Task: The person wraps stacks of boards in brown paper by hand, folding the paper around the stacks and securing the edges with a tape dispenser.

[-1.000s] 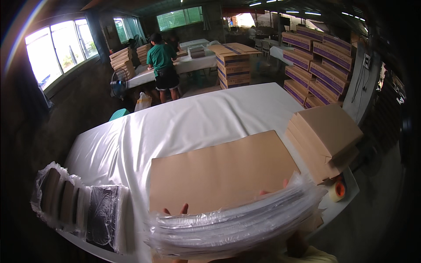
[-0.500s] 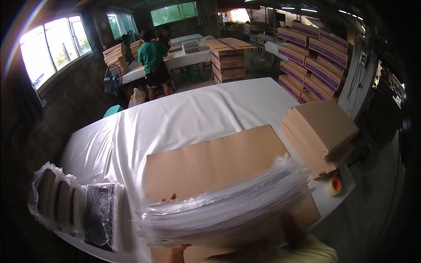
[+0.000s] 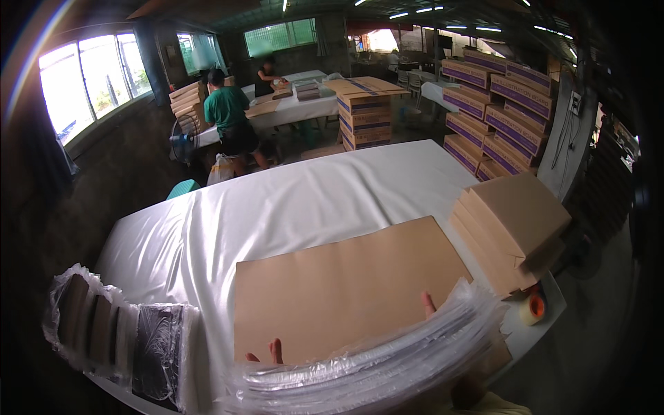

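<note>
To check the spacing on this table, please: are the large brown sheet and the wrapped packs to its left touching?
Apart. The head view shows white table cover between the brown sheet and the wrapped packs.

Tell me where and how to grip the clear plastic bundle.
Probably near both ends of the bundle, from the near side, fingers around its far edge: it is long and layered, so two spread holds should keep it level.

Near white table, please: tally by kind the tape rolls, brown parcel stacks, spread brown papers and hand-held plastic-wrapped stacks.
Tape roll: 1
Brown parcel stack: 1
Spread brown paper: 1
Plastic-wrapped stack, held between left hand and right hand: 1
Total: 4
</note>
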A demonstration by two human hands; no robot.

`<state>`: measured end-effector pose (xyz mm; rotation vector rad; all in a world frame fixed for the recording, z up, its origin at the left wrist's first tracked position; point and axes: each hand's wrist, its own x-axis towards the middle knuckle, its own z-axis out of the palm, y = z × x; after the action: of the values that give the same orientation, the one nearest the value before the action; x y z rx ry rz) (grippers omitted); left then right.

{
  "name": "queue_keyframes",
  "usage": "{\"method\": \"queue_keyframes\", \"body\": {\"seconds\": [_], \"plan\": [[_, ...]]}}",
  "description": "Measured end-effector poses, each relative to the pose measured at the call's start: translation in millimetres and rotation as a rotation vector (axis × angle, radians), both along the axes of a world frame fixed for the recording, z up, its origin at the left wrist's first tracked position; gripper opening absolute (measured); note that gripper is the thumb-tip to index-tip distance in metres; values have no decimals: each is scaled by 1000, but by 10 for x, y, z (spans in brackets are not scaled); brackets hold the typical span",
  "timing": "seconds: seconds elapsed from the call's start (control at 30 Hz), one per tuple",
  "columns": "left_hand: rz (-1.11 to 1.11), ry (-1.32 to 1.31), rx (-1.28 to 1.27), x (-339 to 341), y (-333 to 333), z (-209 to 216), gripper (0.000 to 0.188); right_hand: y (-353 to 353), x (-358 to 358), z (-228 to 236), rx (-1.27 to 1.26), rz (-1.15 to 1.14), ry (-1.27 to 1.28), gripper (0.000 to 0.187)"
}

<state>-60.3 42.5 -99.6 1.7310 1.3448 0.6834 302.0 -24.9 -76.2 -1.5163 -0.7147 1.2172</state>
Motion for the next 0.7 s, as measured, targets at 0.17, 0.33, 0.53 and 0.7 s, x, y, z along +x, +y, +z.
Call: {"method": "queue_keyframes", "body": {"seconds": [0.17, 0.33, 0.53, 0.7], "plan": [[25, -56, -1, -18, -12, -73, 96, -7, -50, -31, -3, -6, -7, 116], [145, -304, 79, 76, -108, 223, 99, 58, -101, -23, 61, 25, 15, 118], [256, -1013, 178, 212, -125, 1372, 102, 103, -139, 83, 108, 17, -8, 120], [193, -1353, 182, 458, -214, 1930, 105, 125, -85, 122, 132, -5, -14, 122]]}}
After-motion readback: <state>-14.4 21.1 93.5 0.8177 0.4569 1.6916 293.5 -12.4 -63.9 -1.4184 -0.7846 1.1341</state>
